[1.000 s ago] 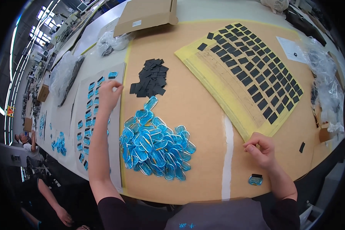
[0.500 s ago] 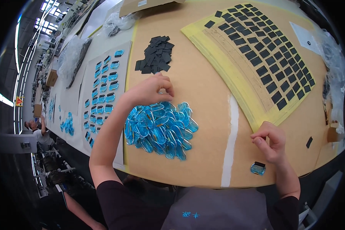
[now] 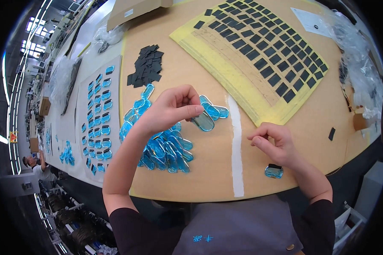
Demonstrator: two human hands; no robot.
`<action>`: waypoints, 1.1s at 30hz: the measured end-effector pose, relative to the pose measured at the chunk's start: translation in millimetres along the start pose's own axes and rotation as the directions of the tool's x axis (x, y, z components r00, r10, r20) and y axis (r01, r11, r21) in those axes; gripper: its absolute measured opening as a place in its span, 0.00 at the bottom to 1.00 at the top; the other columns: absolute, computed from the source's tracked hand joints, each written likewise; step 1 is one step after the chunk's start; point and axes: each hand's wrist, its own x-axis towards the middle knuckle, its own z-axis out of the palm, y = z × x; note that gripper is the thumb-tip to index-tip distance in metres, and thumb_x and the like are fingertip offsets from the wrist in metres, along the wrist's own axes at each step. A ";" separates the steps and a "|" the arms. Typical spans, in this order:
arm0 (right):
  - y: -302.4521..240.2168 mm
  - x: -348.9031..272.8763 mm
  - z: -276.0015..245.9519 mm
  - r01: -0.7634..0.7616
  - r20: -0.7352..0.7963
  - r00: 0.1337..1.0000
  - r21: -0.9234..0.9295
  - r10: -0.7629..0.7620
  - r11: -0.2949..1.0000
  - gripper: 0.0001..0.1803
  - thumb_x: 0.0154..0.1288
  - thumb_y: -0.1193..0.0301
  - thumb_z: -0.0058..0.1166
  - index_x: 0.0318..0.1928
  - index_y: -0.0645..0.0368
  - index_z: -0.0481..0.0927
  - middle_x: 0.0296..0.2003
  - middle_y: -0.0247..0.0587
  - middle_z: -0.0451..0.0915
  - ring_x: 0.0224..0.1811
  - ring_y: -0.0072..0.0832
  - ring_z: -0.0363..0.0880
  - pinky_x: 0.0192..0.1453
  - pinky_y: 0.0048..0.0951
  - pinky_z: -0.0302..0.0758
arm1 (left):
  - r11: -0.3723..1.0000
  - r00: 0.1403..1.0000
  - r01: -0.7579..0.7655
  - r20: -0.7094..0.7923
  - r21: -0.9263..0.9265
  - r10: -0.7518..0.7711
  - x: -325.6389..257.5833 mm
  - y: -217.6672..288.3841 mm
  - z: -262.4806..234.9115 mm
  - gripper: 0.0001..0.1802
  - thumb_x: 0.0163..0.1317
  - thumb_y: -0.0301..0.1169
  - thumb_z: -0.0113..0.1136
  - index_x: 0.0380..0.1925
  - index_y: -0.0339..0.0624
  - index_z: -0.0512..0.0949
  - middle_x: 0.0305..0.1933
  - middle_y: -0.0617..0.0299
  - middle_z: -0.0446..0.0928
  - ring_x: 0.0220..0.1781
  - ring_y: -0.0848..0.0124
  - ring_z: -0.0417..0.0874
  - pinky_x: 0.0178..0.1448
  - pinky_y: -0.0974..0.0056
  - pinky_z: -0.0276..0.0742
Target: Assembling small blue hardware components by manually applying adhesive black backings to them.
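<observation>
Between the thumb and fingers of my left hand (image 3: 176, 108) is a clear blue oval plastic piece (image 3: 205, 122) with a pale rim. It is held over the right side of a spread heap of similar blue ovals (image 3: 168, 151); a few lie loose just beyond my fingers. My right hand (image 3: 276, 142) is closed in a pinch near the near corner of a yellow-edged board (image 3: 266, 114). What sits between those fingertips, if anything, is hidden. Below that hand lies a blue oval with a black strip (image 3: 273, 171) along its top.
Rows of black rectangles (image 3: 261, 63) cover the board. A heap of black rectangles (image 3: 147, 66) lies past the ovals. On the left, a grey sheet (image 3: 115, 80) bears rows of strip-topped ovals. One black rectangle (image 3: 331, 134) lies at right. Plastic wrap (image 3: 353, 51) edges the table.
My left hand has moved right from the heap's far edge, now with a blue oval in it. Some ovals have been dragged apart. My right hand stays pinched; the whole view has shifted.
</observation>
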 end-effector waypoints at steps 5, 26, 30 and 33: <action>4.3 -0.5 5.2 -0.197 0.049 0.979 0.506 0.200 0.840 0.11 0.69 0.71 0.55 0.45 0.66 0.79 0.35 0.32 0.82 0.40 0.16 0.79 0.46 0.19 0.75 | 0.892 0.991 -0.035 -0.129 -0.450 -0.026 6.9 2.3 66.9 0.07 0.62 0.28 0.61 0.33 0.39 0.73 0.31 0.66 0.76 0.33 0.79 0.77 0.37 0.71 0.73; -6.6 -18.3 0.8 -0.115 0.098 0.993 0.642 0.067 0.758 0.07 0.68 0.74 0.57 0.42 0.65 0.79 0.38 0.36 0.82 0.40 0.17 0.79 0.46 0.20 0.76 | 0.524 0.953 -0.302 -0.241 -0.797 0.183 -6.9 -24.4 141.5 0.09 0.72 0.33 0.49 0.39 0.39 0.74 0.38 0.58 0.79 0.37 0.70 0.80 0.40 0.63 0.78; -3.6 -19.5 -0.1 -0.107 0.095 0.994 0.652 0.060 0.751 0.07 0.68 0.75 0.56 0.42 0.66 0.78 0.39 0.39 0.83 0.42 0.20 0.80 0.49 0.23 0.77 | 0.500 0.941 -0.331 -0.240 -0.801 0.239 -7.5 -25.3 143.7 0.09 0.72 0.32 0.49 0.40 0.39 0.75 0.41 0.57 0.79 0.40 0.70 0.80 0.42 0.62 0.78; -8.4 -19.0 -1.7 -0.075 0.091 0.996 0.673 0.018 0.735 0.07 0.68 0.75 0.56 0.42 0.66 0.78 0.39 0.41 0.83 0.43 0.21 0.81 0.49 0.24 0.78 | 0.481 0.933 -0.344 -0.236 -0.806 0.271 -6.8 -26.4 145.5 0.09 0.72 0.32 0.48 0.40 0.38 0.75 0.42 0.57 0.78 0.41 0.69 0.80 0.43 0.61 0.78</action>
